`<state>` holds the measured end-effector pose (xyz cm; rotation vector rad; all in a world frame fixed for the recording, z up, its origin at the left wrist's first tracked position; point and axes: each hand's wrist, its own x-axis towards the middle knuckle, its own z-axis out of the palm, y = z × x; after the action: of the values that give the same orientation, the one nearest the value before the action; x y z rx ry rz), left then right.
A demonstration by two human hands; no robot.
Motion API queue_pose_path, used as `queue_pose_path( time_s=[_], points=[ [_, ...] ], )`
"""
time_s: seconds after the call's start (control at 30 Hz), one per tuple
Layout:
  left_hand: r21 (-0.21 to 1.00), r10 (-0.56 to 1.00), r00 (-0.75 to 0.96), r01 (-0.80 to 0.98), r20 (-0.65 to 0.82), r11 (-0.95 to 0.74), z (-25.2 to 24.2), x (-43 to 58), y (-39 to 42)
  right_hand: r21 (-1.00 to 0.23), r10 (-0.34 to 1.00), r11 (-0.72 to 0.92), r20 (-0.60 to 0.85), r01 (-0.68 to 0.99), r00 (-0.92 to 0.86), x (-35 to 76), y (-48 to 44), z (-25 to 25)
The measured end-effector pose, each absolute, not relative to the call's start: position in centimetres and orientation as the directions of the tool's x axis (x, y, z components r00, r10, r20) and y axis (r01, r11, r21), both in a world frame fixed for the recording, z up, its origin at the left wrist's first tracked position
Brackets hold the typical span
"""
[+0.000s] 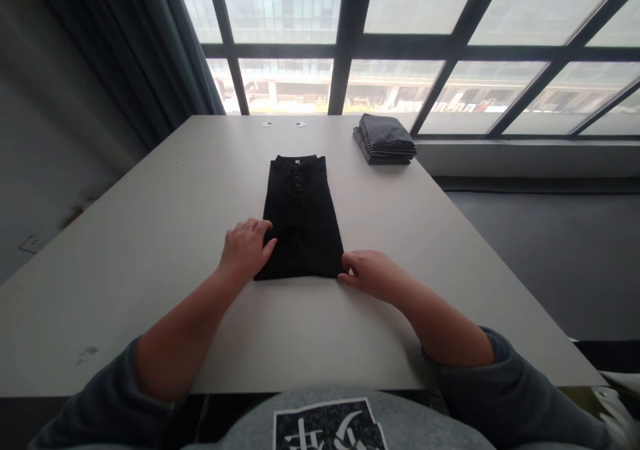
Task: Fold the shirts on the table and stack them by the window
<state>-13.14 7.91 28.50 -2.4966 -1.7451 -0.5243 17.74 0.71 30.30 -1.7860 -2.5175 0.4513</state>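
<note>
A black shirt (303, 223) lies folded into a narrow panel on the table, its collar and short buttoned placket facing the window. My left hand (246, 245) rests at the shirt's left edge, with thumb and fingers apart and the fingertips on the fabric. At the near right corner, my right hand (373, 273) has its thumb and curled fingers closed on the cloth. The shirt's near edge runs fairly straight between the two hands.
The shirt lies on a white table (210, 170). Toward its far right corner sits a stack of folded grey and striped garments (385, 140). Two small white fittings (300, 124) are near the far edge. Beyond are windows (290, 83) and a dark curtain (150, 57).
</note>
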Motion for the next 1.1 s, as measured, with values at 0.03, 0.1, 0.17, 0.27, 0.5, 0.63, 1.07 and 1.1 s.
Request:
queue_pose_path(
  time_s=[0.03,0.1,0.17,0.27,0.5,0.63,1.07,1.1],
  points=[
    [0.169,0.929,0.248,0.939,0.274,-0.300,28.4,-14.4,6.8,-0.287,0.945,0.259,-0.124,0.922,-0.303,18.0,0.5,30.1],
    [0.277,0.961,0.190,0.930,0.201,-0.242,27.8,-16.6,4.6,-0.406,0.960,0.203,-0.094,0.891,-0.262,18.4,0.1,29.7],
    [0.404,0.964,0.191,0.879,0.184,-0.252,27.0,-17.9,2.5,-0.522,0.965,0.164,-0.093,0.837,-0.246,18.4,-0.2,29.2],
    [0.525,0.960,0.196,0.806,0.201,-0.274,26.2,-18.3,0.5,-0.602,0.979,0.078,-0.103,0.795,-0.174,18.3,-0.4,28.5],
    [0.586,0.978,0.148,0.784,0.148,-0.207,26.4,-17.2,1.0,-0.646,0.989,-0.012,-0.121,0.763,-0.086,18.3,0.1,27.4],
    [0.605,0.981,0.144,0.772,0.132,-0.195,26.5,-17.2,1.1,-0.654,0.991,0.014,-0.090,0.757,-0.095,18.4,0.1,27.3],
    [0.400,0.948,0.296,0.860,0.113,-0.316,26.7,-18.3,1.1,-0.479,0.954,0.121,-0.186,0.870,-0.235,18.2,-0.5,29.4],
    [0.351,0.940,0.313,0.873,0.132,-0.340,27.1,-17.9,1.0,-0.452,0.951,0.135,-0.190,0.882,-0.243,18.2,-0.7,29.6]
  ],
)
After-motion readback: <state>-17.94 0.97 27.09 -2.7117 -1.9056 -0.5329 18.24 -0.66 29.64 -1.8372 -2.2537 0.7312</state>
